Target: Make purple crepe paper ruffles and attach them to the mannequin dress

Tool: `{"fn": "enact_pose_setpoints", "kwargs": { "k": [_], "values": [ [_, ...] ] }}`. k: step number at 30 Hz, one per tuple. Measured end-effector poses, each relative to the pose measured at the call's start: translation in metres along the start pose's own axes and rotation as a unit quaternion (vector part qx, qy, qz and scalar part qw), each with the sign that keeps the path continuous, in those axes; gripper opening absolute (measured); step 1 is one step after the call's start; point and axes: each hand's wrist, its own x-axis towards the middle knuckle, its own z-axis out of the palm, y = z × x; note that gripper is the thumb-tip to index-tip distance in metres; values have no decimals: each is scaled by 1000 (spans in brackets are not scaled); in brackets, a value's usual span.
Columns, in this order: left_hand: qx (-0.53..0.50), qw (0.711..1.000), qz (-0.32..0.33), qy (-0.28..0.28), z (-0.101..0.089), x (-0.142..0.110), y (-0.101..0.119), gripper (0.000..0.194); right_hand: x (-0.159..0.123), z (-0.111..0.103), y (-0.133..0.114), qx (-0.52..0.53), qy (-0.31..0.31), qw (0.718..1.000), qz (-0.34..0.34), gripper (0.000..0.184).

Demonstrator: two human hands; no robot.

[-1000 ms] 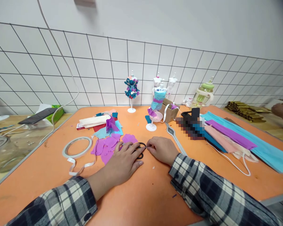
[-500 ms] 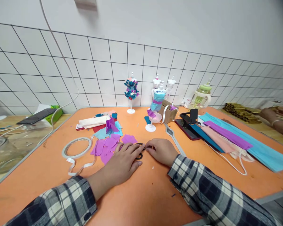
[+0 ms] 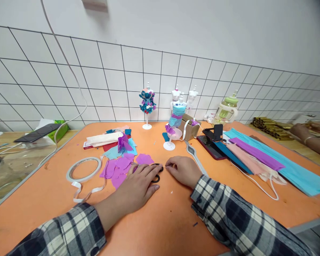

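My left hand (image 3: 138, 181) lies flat with its fingers stretched out over black-handled scissors (image 3: 156, 179); two dark handle loops show beside its fingertips and the blades are hidden beneath it. Purple tissue-paper pieces (image 3: 118, 167) spread on the table just left of that hand. Close by on the right, my right hand (image 3: 185, 171) rests with thumb and fingertips pinched together. Whatever the pinch may hold is too small to make out. A small gap separates it from the scissors.
Left of the paper stand a tape roll (image 3: 69, 174) and white ribbon (image 3: 92, 192). Mini mannequins, one in teal flowers (image 3: 147, 101), one in blue paper (image 3: 177, 115), stand behind. Coloured paper strips (image 3: 258, 153), a phone (image 3: 210, 147) and a bottle (image 3: 226, 108) lie right. Another person's hand (image 3: 300, 131) shows.
My right fingertips have drawn slightly away from the scissors loops, opening a small gap. My left hand stays on the scissors. The view has shifted slightly.
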Motion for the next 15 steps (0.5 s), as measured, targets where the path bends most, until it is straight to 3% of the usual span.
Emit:
{"fn": "enact_pose_setpoints", "kwargs": {
  "k": [8,15],
  "values": [
    [13,1000,-4,-13,2,1,0,43,-2,3,-6,-7,-6,1000,-11,19],
    [3,1000,-5,-12,0,2,0,42,5,1,25,83,-23,995,45,25]
  ]
}}
